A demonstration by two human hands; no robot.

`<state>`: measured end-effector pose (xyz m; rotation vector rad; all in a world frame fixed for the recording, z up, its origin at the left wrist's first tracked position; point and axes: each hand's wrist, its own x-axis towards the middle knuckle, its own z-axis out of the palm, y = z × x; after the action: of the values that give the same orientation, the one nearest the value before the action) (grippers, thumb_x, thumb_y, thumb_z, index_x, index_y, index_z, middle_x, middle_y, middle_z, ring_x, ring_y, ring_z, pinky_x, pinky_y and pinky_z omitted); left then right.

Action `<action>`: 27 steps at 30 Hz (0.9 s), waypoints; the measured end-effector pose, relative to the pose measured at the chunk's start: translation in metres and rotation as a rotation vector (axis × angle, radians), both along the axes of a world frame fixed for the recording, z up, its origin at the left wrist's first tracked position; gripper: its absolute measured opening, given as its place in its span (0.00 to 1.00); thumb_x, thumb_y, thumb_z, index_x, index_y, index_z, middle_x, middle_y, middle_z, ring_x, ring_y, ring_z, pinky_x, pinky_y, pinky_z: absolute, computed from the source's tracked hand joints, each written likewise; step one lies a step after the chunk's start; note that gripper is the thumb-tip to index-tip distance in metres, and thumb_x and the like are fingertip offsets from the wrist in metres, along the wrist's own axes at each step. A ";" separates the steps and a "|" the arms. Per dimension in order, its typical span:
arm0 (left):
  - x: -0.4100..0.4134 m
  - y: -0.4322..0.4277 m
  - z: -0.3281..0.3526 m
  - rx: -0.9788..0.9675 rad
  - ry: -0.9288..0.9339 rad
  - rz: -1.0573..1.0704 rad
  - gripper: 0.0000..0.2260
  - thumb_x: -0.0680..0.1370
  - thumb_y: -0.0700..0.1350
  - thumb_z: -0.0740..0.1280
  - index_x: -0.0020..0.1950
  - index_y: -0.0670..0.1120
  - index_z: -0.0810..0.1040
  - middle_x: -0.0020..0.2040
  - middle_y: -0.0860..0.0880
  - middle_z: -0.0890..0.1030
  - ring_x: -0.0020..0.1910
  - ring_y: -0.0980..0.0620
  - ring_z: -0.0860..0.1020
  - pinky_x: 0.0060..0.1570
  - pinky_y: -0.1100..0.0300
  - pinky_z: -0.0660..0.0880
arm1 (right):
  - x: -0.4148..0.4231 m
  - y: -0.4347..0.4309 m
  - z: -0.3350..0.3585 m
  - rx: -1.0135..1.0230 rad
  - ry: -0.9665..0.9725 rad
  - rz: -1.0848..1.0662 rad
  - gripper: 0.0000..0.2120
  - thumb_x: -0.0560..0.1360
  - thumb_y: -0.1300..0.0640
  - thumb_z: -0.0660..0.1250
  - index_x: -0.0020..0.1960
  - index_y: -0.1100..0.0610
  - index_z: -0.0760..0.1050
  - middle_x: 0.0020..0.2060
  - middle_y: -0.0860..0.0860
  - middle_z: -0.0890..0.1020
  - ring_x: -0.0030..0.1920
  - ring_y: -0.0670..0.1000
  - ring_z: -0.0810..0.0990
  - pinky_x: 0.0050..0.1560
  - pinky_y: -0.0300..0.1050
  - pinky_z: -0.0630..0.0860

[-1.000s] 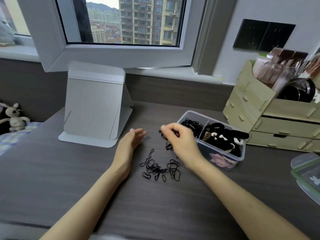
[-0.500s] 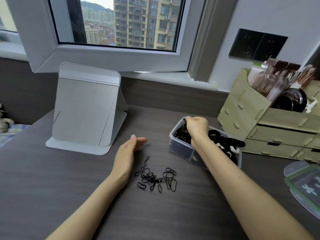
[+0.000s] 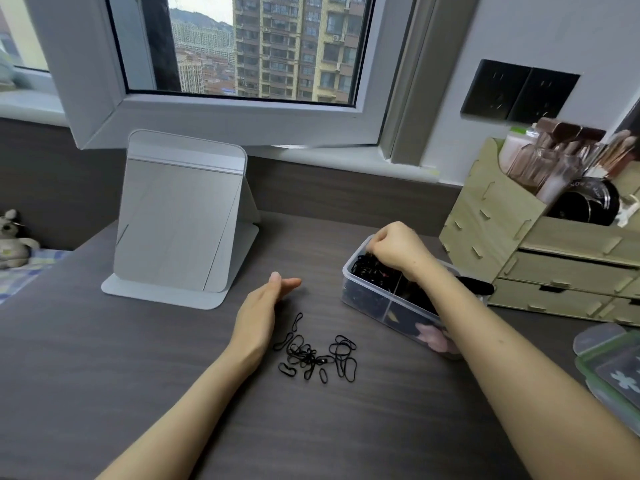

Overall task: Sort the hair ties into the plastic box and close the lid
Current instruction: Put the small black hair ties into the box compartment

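Observation:
A pile of several thin black hair ties lies loose on the dark desk. To its right stands the clear plastic box, split into compartments that hold more black ties. My right hand hovers over the box's far-left compartment with its fingers curled, pinching a few ties at its fingertips just above the ones inside. My left hand rests edge-down on the desk just left of the pile, fingers straight and holding nothing. The box's green-rimmed lid lies at the right edge.
A grey folding mirror stand stands at the back left of the desk. A wooden drawer organiser with brushes and jars sits right behind the box. An open window sash overhangs the back. A plush toy sits far left.
My right hand carried a few ties from above the pile to the box and now sits over its far-left compartment. My left hand has stayed beside the pile.

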<state>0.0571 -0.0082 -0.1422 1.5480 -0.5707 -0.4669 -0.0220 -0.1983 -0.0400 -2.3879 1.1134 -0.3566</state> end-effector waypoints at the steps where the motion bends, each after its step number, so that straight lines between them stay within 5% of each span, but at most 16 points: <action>1: 0.000 0.001 0.000 0.005 -0.005 -0.010 0.21 0.79 0.58 0.50 0.56 0.53 0.81 0.58 0.56 0.81 0.61 0.57 0.75 0.68 0.56 0.64 | -0.003 0.001 0.005 -0.013 -0.043 0.011 0.13 0.72 0.66 0.58 0.33 0.63 0.78 0.31 0.59 0.77 0.35 0.61 0.73 0.31 0.43 0.67; 3: -0.001 0.002 0.002 0.015 -0.018 -0.020 0.20 0.80 0.57 0.51 0.56 0.53 0.80 0.58 0.56 0.80 0.62 0.57 0.74 0.69 0.56 0.64 | -0.015 0.010 0.015 -0.101 -0.114 0.027 0.13 0.74 0.64 0.58 0.43 0.64 0.82 0.40 0.57 0.83 0.43 0.61 0.79 0.38 0.45 0.73; 6: -0.003 0.004 0.005 0.043 -0.040 -0.047 0.18 0.80 0.55 0.52 0.57 0.52 0.80 0.59 0.55 0.80 0.62 0.55 0.75 0.68 0.55 0.66 | -0.043 0.042 0.018 -0.206 -0.137 0.166 0.12 0.76 0.59 0.60 0.45 0.63 0.81 0.36 0.45 0.81 0.42 0.55 0.78 0.37 0.41 0.71; 9: -0.003 0.010 0.012 0.159 -0.182 -0.132 0.16 0.77 0.57 0.59 0.59 0.53 0.78 0.59 0.55 0.79 0.62 0.56 0.74 0.68 0.56 0.66 | -0.076 0.078 0.003 -0.123 0.137 0.409 0.18 0.73 0.47 0.67 0.58 0.56 0.78 0.47 0.49 0.80 0.49 0.50 0.78 0.45 0.38 0.69; 11: -0.002 0.017 0.022 0.415 -0.431 -0.266 0.28 0.69 0.65 0.61 0.65 0.53 0.73 0.63 0.53 0.75 0.65 0.54 0.71 0.66 0.58 0.65 | -0.088 0.086 -0.018 -0.102 0.420 0.449 0.34 0.66 0.37 0.70 0.66 0.54 0.70 0.58 0.51 0.74 0.58 0.51 0.75 0.51 0.41 0.68; 13: -0.002 0.024 0.032 0.708 -0.676 -0.430 0.45 0.59 0.73 0.59 0.71 0.53 0.64 0.66 0.51 0.69 0.67 0.51 0.65 0.68 0.57 0.62 | -0.091 0.088 -0.035 -0.069 0.505 0.419 0.41 0.61 0.33 0.71 0.66 0.54 0.67 0.60 0.52 0.71 0.60 0.53 0.73 0.55 0.46 0.71; 17: -0.001 0.031 0.045 0.909 -0.817 -0.610 0.50 0.60 0.62 0.75 0.75 0.48 0.54 0.67 0.49 0.63 0.67 0.48 0.61 0.69 0.57 0.61 | -0.074 0.099 -0.050 -0.006 0.363 0.382 0.42 0.58 0.32 0.73 0.62 0.56 0.69 0.57 0.53 0.70 0.58 0.54 0.73 0.54 0.46 0.72; 22: 0.010 0.032 0.057 1.002 -0.799 -0.671 0.49 0.63 0.49 0.78 0.75 0.47 0.51 0.66 0.47 0.63 0.66 0.47 0.65 0.67 0.56 0.66 | -0.042 0.129 -0.059 -0.012 0.247 0.335 0.37 0.63 0.38 0.73 0.62 0.60 0.67 0.58 0.56 0.69 0.59 0.57 0.73 0.55 0.48 0.72; 27: 0.013 0.033 0.056 0.926 -0.738 -0.651 0.34 0.64 0.47 0.77 0.67 0.49 0.67 0.56 0.49 0.68 0.53 0.50 0.72 0.56 0.59 0.71 | -0.022 0.131 -0.061 -0.006 0.198 0.462 0.22 0.72 0.50 0.69 0.60 0.58 0.70 0.58 0.57 0.73 0.60 0.59 0.73 0.55 0.48 0.70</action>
<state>0.0704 0.0251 -0.0867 2.4292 -1.6175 -0.6994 -0.0444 -0.0673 -0.1005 -2.6320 0.6018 0.0356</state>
